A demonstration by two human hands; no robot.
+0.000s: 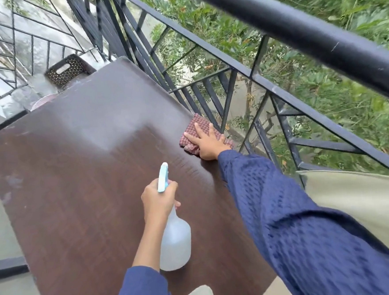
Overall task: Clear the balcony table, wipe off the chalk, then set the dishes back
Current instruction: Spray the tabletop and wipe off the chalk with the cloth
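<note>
Dark brown wood-grain is filling most of the head view: the balcony table (87,178) is running from 6 o'clock up toward 11 o'clock. A whitish chalk haze (108,121) is lying across its far half, with its near edge cutting off sharply toward the middle of the top. A few paler smudges are sitting near the 9 o'clock edge.

At 2 o'clock on the tabletop, right at the edge beside the railing, a red checked cloth (195,130) is lying bunched. The right hand (206,145) is pressing down flat on it, with its fingers straight and spread. Its blue sleeve (297,220) is crossing the near right corner of the table and hiding that part of the top.

Toward 6 o'clock, the left hand (158,200) is gripping the neck of a translucent spray bottle (176,240), fingers curled round it. The pale blue nozzle is pointing up the table toward 12 o'clock, and the bottle's body is hanging over the wood.

A black metal railing (296,36) is sweeping from 12 o'clock down to 3 o'clock, its thick top bar crossing in front of the green foliage (323,92) beyond. A dark perforated basket (68,69) is standing past the table's far end at 11 o'clock. Just below it, a blurred pink rounded thing (45,100) is peeking out from behind the table edge; it may be a dish, but the blur is too strong to tell. Beige fabric (365,204) is hanging at 4 o'clock, against the railing's lower bars.
</note>
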